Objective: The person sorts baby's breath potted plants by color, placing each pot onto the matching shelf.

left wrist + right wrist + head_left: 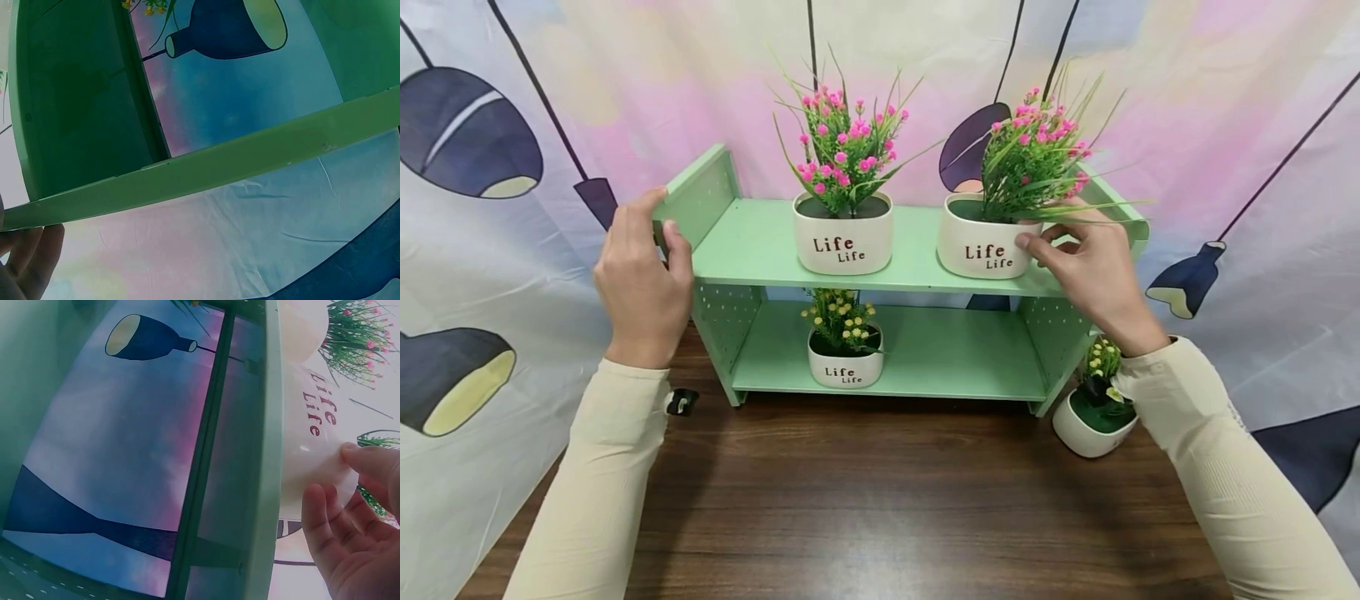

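Observation:
Two white oval pots with "Life Life" lettering and pink artificial flowers stand on the upper board of a green two-tier shelf (955,354). My right hand (1097,271) pinches the rim and right end of the right-hand flowerpot (977,250), thumb at the front; the right wrist view shows the thumb on its white wall (312,469). The left-hand pink flowerpot (844,242) stands apart from it. At the shelf's left side panel (700,196), my left hand (643,283) grips the front edge, its fingers partly visible below that edge in the left wrist view.
A smaller yellow-flowered pot (846,367) sits on the lower board. Another yellow-flowered pot (1093,429) stands on the brown wooden table (880,500), right of the shelf and partly behind my right sleeve. A patterned cloth (700,83) hangs behind.

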{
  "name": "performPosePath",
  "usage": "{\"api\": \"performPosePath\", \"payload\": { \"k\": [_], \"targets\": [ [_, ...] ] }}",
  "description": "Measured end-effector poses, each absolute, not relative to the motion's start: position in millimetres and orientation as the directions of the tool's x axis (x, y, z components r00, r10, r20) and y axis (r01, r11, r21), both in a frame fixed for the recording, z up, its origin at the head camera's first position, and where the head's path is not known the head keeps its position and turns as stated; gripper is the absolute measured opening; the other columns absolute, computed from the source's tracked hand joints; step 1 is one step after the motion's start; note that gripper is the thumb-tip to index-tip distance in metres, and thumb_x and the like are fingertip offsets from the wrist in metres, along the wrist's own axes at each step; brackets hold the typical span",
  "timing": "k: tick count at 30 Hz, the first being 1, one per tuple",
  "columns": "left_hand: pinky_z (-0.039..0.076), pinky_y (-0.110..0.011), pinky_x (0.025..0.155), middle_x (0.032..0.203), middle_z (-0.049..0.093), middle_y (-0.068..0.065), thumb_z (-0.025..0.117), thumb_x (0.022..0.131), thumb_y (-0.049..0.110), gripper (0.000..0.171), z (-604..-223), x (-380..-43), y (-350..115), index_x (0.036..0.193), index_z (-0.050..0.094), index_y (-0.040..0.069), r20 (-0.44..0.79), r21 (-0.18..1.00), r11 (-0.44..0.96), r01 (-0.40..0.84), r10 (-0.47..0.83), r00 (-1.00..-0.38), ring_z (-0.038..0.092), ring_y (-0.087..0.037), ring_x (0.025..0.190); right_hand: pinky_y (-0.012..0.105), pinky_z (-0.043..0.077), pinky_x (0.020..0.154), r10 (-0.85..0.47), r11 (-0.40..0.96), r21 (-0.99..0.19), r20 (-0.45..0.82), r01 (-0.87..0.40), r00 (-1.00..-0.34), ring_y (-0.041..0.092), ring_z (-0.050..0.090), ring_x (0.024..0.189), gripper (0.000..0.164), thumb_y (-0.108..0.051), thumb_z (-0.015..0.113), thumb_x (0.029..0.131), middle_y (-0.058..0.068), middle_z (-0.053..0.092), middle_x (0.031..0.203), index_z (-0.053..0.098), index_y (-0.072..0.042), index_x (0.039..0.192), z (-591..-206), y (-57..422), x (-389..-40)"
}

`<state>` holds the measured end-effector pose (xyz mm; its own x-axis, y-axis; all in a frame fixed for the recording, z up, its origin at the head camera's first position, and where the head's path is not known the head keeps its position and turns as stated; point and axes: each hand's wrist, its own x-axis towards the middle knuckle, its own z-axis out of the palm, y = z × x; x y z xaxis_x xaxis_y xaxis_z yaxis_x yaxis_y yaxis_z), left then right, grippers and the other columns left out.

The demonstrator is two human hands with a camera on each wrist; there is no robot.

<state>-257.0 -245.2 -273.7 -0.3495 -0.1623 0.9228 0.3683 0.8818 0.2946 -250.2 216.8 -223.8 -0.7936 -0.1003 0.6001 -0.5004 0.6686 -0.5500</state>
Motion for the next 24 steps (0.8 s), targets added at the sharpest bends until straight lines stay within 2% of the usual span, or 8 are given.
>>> {"api": "performPosePath", "payload": {
  "k": [4,7,8,11,14,18,24],
  "targets": [
    [0.048,-0.068,0.079,0.118,0.068,-0.029,0.05,0.108,0.017,0.035,-274.9,-258.3,-246.0,0.138,0.063,0.002,0.92,0.297,0.883,0.362,-0.164,-0.355,0.063,-0.052,0.097,0.006,0.052,0.071,-0.11,0.66,-0.544,0.613,-0.518,-0.783,-0.012,0.06,0.08,0.032,-0.012,0.073,0.101,0.016,0.065,0.133,0.073,-0.002,0.132,-227.5,218.0,-251.4],
    [0.047,-0.067,0.077,0.115,0.067,-0.03,0.049,0.109,0.018,0.037,-275.5,-258.8,-245.7,0.139,0.063,0.002,0.917,0.298,0.884,0.361,-0.16,-0.365,0.06,-0.051,0.092,0.006,0.05,0.069,-0.097,0.673,-0.536,0.62,-0.51,-0.779,-0.013,0.059,0.076,0.032,-0.015,0.073,0.101,0.016,0.062,0.134,0.073,-0.001,0.13,-230.5,222.6,-245.3],
    [0.047,-0.067,0.077,0.115,0.067,-0.03,0.049,0.109,0.018,0.037,-275.9,-259.0,-245.3,0.139,0.062,0.002,0.917,0.298,0.884,0.36,-0.16,-0.367,0.059,-0.051,0.091,0.006,0.051,0.068,-0.094,0.671,-0.537,0.622,-0.511,-0.777,-0.012,0.058,0.08,0.032,-0.015,0.073,0.102,0.015,0.062,0.134,0.073,-0.001,0.13,-231.4,225.0,-242.3],
    [0.047,-0.067,0.077,0.115,0.067,-0.03,0.048,0.109,0.018,0.037,-276.5,-259.9,-243.5,0.139,0.062,0.002,0.915,0.298,0.882,0.366,-0.156,-0.371,0.059,-0.05,0.09,0.007,0.052,0.07,-0.073,0.662,-0.549,0.631,-0.511,-0.772,-0.008,0.061,0.086,0.03,-0.012,0.072,0.101,0.008,0.061,0.132,0.073,-0.001,0.129,-235.0,235.1,-229.3],
    [0.046,-0.067,0.075,0.113,0.066,-0.03,0.048,0.109,0.018,0.037,-277.2,-260.9,-241.9,0.139,0.062,0.002,0.917,0.296,0.881,0.37,-0.153,-0.369,0.059,-0.05,0.09,0.009,0.054,0.075,-0.063,0.632,-0.562,0.649,-0.534,-0.758,-0.001,0.063,0.098,0.031,-0.003,0.072,0.099,-0.002,0.061,0.124,0.072,-0.002,0.131,-239.8,248.8,-214.5],
    [0.045,-0.066,0.074,0.11,0.066,-0.031,0.049,0.108,0.018,0.037,-277.3,-261.0,-241.3,0.138,0.063,0.002,0.924,0.29,0.882,0.372,-0.156,-0.35,0.058,-0.051,0.088,0.008,0.054,0.08,-0.046,0.634,-0.553,0.67,-0.54,-0.741,0.001,0.066,0.097,0.029,0.004,0.074,0.096,-0.011,0.064,0.115,0.074,0.0,0.125,-248.0,271.4,-193.2],
    [0.044,-0.066,0.075,0.11,0.066,-0.03,0.05,0.108,0.02,0.036,-276.1,-261.1,-244.0,0.137,0.065,0.005,0.928,0.301,0.884,0.359,-0.185,-0.323,0.059,-0.051,0.089,0.005,0.044,0.084,0.037,0.723,-0.545,0.644,-0.425,-0.764,-0.008,0.062,0.099,0.025,-0.004,0.072,0.1,-0.021,0.063,0.112,0.074,-0.001,0.124,-265.5,309.5,-167.1]
  ]
}}
